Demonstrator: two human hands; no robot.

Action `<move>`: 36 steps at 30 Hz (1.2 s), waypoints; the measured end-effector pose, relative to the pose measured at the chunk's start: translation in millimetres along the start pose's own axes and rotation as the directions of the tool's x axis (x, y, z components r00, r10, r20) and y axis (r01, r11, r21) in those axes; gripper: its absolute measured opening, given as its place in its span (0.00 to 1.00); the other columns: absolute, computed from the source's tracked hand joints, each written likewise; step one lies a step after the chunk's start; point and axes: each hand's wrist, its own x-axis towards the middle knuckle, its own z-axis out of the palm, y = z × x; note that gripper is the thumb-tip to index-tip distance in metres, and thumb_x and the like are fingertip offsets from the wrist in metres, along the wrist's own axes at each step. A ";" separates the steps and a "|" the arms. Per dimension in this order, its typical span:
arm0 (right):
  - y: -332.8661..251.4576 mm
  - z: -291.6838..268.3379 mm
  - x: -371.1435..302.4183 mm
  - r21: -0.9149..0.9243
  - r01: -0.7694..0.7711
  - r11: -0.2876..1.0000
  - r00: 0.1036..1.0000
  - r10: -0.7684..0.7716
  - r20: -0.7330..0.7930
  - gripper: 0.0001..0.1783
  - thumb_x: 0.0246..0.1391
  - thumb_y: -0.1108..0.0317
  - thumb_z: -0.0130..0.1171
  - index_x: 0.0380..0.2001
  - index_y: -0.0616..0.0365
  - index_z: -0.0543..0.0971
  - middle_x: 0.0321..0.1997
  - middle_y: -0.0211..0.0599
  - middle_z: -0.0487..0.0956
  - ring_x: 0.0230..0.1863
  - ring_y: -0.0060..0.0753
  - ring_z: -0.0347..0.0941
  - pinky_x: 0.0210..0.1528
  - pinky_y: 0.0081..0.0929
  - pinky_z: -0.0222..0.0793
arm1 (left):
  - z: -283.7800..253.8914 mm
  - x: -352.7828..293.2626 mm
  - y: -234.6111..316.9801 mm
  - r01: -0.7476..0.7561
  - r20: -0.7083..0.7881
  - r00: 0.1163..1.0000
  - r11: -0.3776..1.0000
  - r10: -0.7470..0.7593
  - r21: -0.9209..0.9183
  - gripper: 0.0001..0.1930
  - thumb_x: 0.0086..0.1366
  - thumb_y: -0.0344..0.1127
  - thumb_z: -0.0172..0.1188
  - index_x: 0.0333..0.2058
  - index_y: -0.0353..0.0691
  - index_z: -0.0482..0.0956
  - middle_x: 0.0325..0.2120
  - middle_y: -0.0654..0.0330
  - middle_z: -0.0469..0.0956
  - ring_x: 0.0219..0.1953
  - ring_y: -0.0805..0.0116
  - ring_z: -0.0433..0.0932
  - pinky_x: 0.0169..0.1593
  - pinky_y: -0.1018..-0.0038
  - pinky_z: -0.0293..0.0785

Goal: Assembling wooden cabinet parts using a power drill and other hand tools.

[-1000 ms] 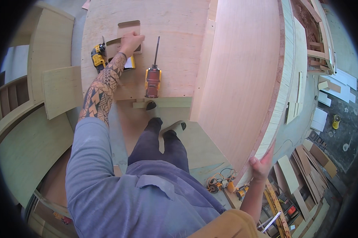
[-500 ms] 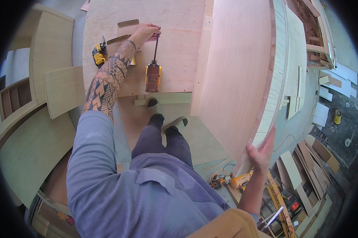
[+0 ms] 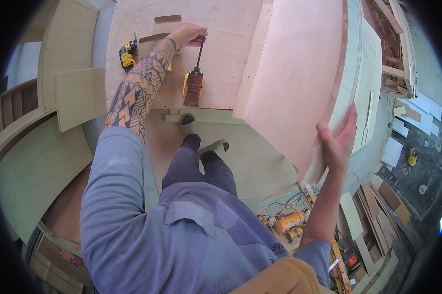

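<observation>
My left hand (image 3: 190,33) is closed, its fingertips at the tip of a long dark bit; what they pinch is hidden. That bit runs back to a yellow-and-dark power driver (image 3: 193,88) at the near edge of the pale plywood sheet (image 3: 221,59). A reddish patch shows just below my fingers. On the right, my right hand (image 3: 337,147) grips the near end of a long wood panel (image 3: 299,83). The thumb lies on its face side and the fingers stretch along the outer edge.
Another yellow-and-black power tool (image 3: 128,56) lies left of my forearm. An orange tool (image 3: 289,223) and cables sit on the floor at lower right, by stacked offcuts (image 3: 372,206). Plywood cabinet parts (image 3: 64,54) stand at left. My feet are below the sheet's near edge.
My right hand has moved farther away and slightly right along the panel, whose outer edge now shows less face. My left hand stays by the bit tip. The whole view has shifted slightly.
</observation>
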 end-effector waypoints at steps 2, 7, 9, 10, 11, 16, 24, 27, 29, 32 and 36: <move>-9.4 8.0 18.2 0.006 0.033 0.999 0.999 -0.032 -0.016 0.60 0.44 0.57 0.73 0.75 0.71 0.52 0.68 0.59 0.68 0.69 0.52 0.67 0.72 0.43 0.62 | 1.1 -1.8 -2.9 0.021 0.017 1.000 0.999 -0.020 -0.031 0.06 0.70 0.34 0.62 0.41 0.39 0.82 0.34 0.64 0.82 0.38 0.73 0.82 0.50 0.72 0.84; -13.1 15.4 34.6 -0.092 0.011 0.996 0.999 -0.014 -0.032 0.61 0.45 0.53 0.73 0.74 0.70 0.52 0.70 0.61 0.66 0.71 0.55 0.64 0.73 0.45 0.60 | -2.7 1.1 -15.2 0.000 0.056 0.998 0.989 0.008 -0.147 0.09 0.70 0.35 0.61 0.42 0.36 0.81 0.35 0.61 0.81 0.38 0.70 0.82 0.49 0.71 0.84; -9.5 13.6 35.4 -0.104 0.020 0.994 0.999 -0.023 -0.029 0.61 0.45 0.52 0.73 0.75 0.70 0.52 0.70 0.61 0.65 0.72 0.55 0.63 0.73 0.45 0.60 | -1.8 1.9 -21.8 -0.005 0.090 0.996 0.978 0.024 -0.209 0.10 0.71 0.36 0.61 0.43 0.36 0.81 0.35 0.59 0.81 0.38 0.69 0.82 0.49 0.70 0.84; -8.6 12.5 35.2 -0.083 0.023 0.996 0.999 -0.025 -0.022 0.61 0.45 0.52 0.72 0.75 0.70 0.52 0.70 0.61 0.64 0.72 0.55 0.63 0.73 0.45 0.60 | 0.1 1.4 -25.7 0.012 0.091 0.996 0.969 0.010 -0.246 0.11 0.71 0.38 0.60 0.43 0.36 0.81 0.36 0.59 0.81 0.39 0.68 0.82 0.49 0.70 0.84; -8.4 11.6 35.4 -0.061 0.025 0.998 1.000 -0.026 -0.016 0.61 0.45 0.53 0.72 0.75 0.70 0.52 0.70 0.61 0.64 0.72 0.55 0.62 0.73 0.46 0.60 | 1.8 0.9 -29.0 0.029 0.092 0.996 0.959 -0.003 -0.281 0.12 0.72 0.40 0.59 0.44 0.36 0.81 0.36 0.58 0.80 0.39 0.68 0.82 0.49 0.69 0.84; -9.2 12.7 33.8 -0.075 0.001 0.997 1.000 -0.002 -0.024 0.61 0.45 0.52 0.71 0.75 0.70 0.52 0.69 0.61 0.65 0.71 0.57 0.63 0.72 0.46 0.61 | 3.2 -5.8 -43.6 0.043 0.150 0.989 0.941 0.008 -0.335 0.16 0.74 0.41 0.55 0.51 0.36 0.81 0.42 0.57 0.82 0.46 0.67 0.81 0.53 0.70 0.81; -8.1 11.2 35.4 -0.069 -0.010 0.998 0.999 0.007 -0.033 0.60 0.45 0.51 0.73 0.73 0.72 0.53 0.66 0.63 0.67 0.67 0.56 0.68 0.68 0.46 0.66 | -11.6 -51.0 -194.7 -0.477 0.029 0.849 0.743 0.527 0.470 0.22 0.71 0.28 0.57 0.64 0.42 0.74 0.51 0.57 0.83 0.49 0.69 0.81 0.56 0.69 0.79; -3.7 12.3 36.2 0.038 0.064 0.997 0.998 -0.063 -0.021 0.60 0.46 0.51 0.75 0.71 0.75 0.54 0.64 0.63 0.70 0.64 0.54 0.71 0.66 0.43 0.68 | 19.6 -88.8 -212.5 -0.321 0.234 0.926 0.944 0.297 0.074 0.20 0.68 0.31 0.65 0.58 0.41 0.78 0.49 0.59 0.84 0.49 0.70 0.81 0.54 0.70 0.78; -4.1 15.7 37.2 0.034 0.089 0.995 0.996 -0.089 -0.020 0.58 0.46 0.52 0.76 0.69 0.76 0.56 0.61 0.62 0.73 0.61 0.52 0.74 0.65 0.41 0.70 | 45.4 -96.8 -213.2 -0.443 0.112 0.896 0.855 0.430 0.270 0.19 0.67 0.34 0.68 0.55 0.40 0.79 0.47 0.59 0.84 0.48 0.69 0.81 0.53 0.70 0.79; -16.0 21.5 36.9 0.009 0.124 0.992 0.992 -0.124 -0.040 0.54 0.45 0.52 0.76 0.64 0.76 0.60 0.54 0.61 0.78 0.54 0.51 0.80 0.60 0.40 0.75 | 62.8 -100.3 -215.8 -0.472 -0.089 0.829 0.776 0.552 0.418 0.19 0.64 0.39 0.72 0.50 0.40 0.80 0.42 0.60 0.84 0.44 0.69 0.82 0.50 0.70 0.80; -16.9 23.6 35.6 0.048 0.142 0.989 0.989 -0.140 -0.041 0.49 0.45 0.53 0.76 0.59 0.76 0.62 0.48 0.59 0.82 0.47 0.51 0.83 0.54 0.40 0.79 | 75.2 -112.7 -229.9 -0.410 -0.279 0.814 0.844 0.509 0.345 0.18 0.63 0.41 0.74 0.46 0.41 0.81 0.38 0.62 0.84 0.38 0.69 0.82 0.46 0.70 0.80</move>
